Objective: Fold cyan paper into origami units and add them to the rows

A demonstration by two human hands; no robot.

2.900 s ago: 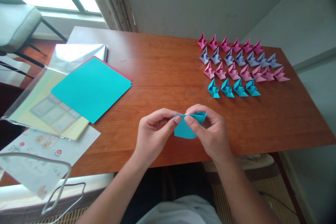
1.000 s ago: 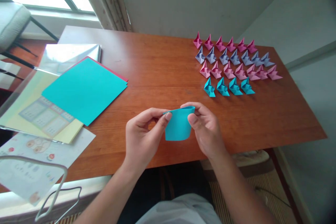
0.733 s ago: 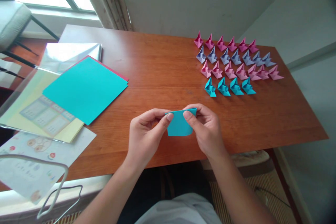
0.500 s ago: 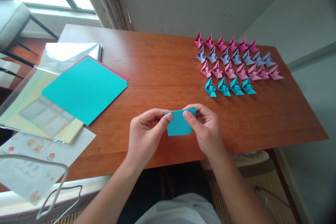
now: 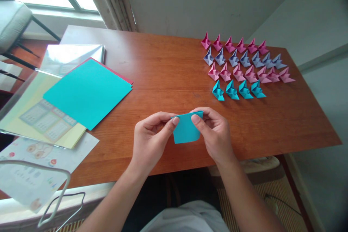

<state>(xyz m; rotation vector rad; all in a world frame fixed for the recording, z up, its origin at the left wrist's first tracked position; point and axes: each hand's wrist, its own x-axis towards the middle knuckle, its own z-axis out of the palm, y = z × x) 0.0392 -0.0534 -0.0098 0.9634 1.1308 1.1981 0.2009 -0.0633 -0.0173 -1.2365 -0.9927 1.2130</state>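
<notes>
Here folded blue paper is pinched by left hand and right hand, 4 blue figures ranked beyond it, rightward!

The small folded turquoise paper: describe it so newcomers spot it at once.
Find the near side of the brown wooden table. There, the left hand and right hand pinch the small folded turquoise paper. Unlike the large turquoise paper sheet and pointed turquoise paper figures, it is held.
</notes>
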